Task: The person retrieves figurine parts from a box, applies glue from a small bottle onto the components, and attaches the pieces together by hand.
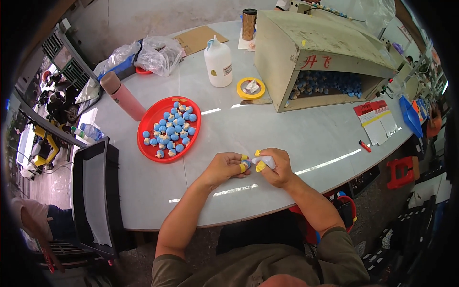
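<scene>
My left hand [222,168] pinches a small blue piece [245,164] between thumb and fingers, just above the table's near middle. Yellow wraps cover fingertips on both hands. Closed around a small whitish squeeze bottle [269,163], my right hand [279,168] points its nozzle left at the blue piece. Whether the tip touches the piece is too small to tell. Left of my hands sits a round red tray [152,117] with several small blue balls [170,130], many showing cream-coloured patches.
A beige box [273,60] with blue pieces [325,83] inside stands at the back right. Nearby are a white bottle [218,67], a yellow ring-shaped roll [240,89] and a flat blade [256,102]. A pink flask [126,101] and black tray [115,182] stand left; a red marker [365,146] lies right.
</scene>
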Tool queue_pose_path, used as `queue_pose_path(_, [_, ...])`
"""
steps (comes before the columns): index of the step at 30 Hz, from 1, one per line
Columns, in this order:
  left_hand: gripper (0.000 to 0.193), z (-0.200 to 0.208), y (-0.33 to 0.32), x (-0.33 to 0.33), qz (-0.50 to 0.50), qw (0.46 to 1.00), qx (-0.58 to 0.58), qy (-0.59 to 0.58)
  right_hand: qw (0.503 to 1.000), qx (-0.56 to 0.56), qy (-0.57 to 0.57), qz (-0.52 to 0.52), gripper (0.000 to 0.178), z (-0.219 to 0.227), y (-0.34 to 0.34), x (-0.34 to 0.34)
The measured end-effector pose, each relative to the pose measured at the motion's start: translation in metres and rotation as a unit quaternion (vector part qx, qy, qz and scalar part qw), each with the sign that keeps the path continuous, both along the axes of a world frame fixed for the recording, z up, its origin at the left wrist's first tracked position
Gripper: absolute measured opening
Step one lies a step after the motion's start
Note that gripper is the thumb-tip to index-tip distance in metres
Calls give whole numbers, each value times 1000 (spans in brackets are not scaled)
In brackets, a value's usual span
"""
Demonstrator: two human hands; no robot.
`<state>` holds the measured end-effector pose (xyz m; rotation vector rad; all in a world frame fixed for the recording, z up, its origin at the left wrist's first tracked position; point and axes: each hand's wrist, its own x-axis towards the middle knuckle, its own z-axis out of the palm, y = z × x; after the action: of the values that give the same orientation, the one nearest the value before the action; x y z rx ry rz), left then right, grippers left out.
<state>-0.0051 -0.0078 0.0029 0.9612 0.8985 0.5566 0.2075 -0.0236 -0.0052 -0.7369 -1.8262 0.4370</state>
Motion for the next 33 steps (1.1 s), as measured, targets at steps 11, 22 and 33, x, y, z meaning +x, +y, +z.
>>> queue_pose_path(11, [36,4,-1,1,-8,1000,5,10,1000,-29,4,4,18,0,0,-5])
queue_pose_path(22, [32,3,0,1,5,1000,20,5,995,72,-69,-23,23,3,0,-3])
queue_pose_path(33, [32,3,-2,1,32,999,0,1,988,111,-103,-30,25,7,-4,-5])
